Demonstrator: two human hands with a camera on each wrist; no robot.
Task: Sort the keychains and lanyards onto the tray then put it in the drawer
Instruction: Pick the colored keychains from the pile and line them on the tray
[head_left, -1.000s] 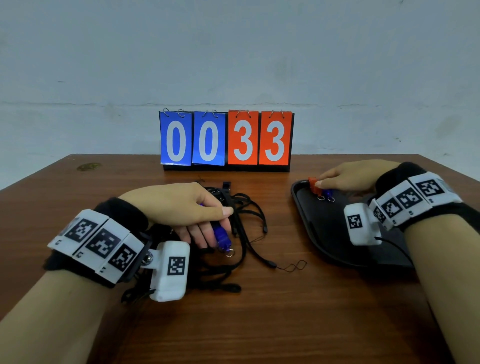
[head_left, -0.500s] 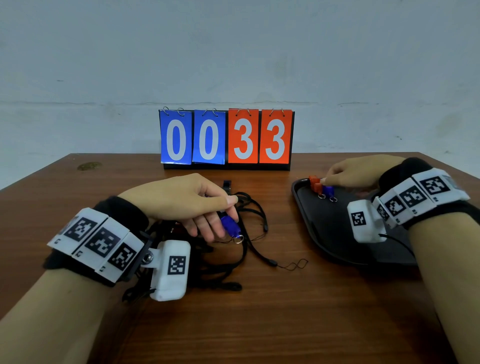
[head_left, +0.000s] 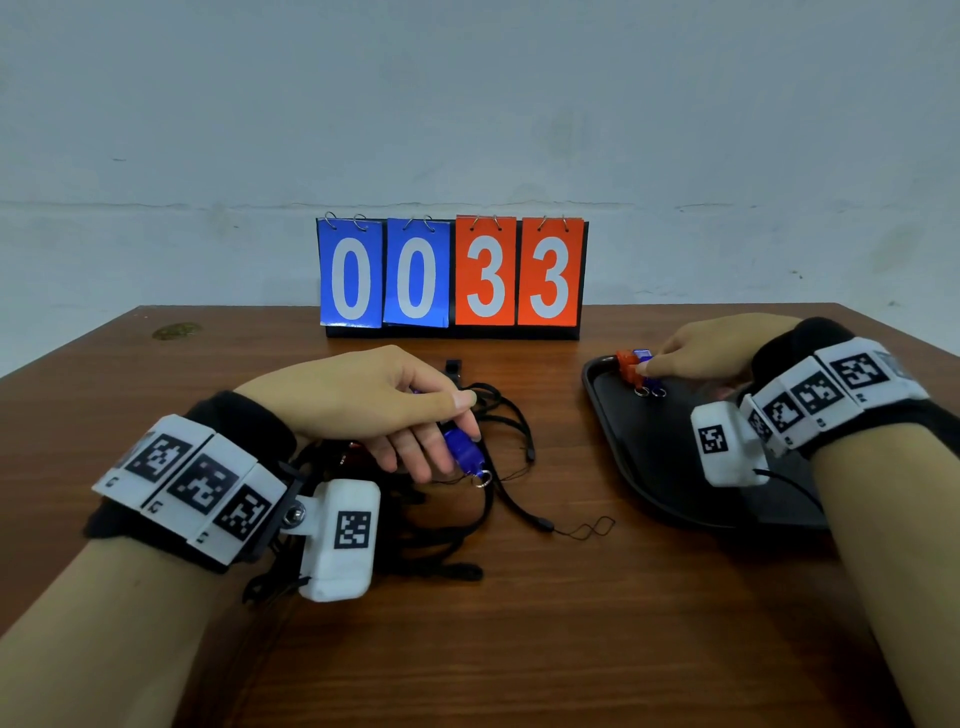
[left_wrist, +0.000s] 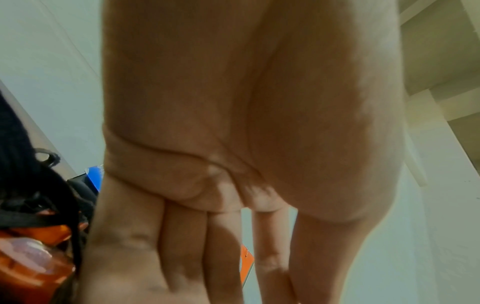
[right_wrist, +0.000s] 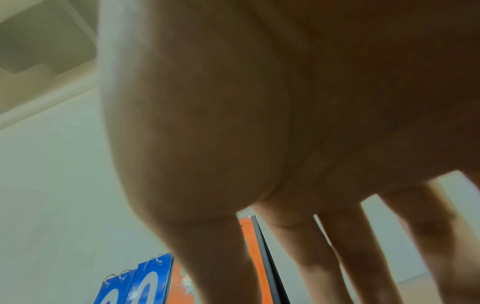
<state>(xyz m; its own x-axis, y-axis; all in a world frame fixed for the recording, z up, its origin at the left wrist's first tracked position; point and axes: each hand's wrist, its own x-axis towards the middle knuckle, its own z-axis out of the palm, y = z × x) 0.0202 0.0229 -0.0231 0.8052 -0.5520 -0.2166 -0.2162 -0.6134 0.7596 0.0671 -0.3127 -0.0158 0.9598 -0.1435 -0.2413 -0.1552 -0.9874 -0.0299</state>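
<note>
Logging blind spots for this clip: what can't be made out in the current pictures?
- Drawer: in no view.
- Lanyards: head view, count unclear; left hand and its wrist camera cover the tangle.
- Blue keychain: head view only; hidden in the left wrist view.
- Keychains on the tray: head view, small; right hand covers part, contact unclear.

Matt tray (head_left: 649, 457) (plastic), wooden table (head_left: 519, 623).

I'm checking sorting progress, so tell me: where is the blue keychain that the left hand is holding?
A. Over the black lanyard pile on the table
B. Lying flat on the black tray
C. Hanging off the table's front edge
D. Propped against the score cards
A: the left hand grips the blue keychain above the black lanyard pile, left of the tray.
</note>
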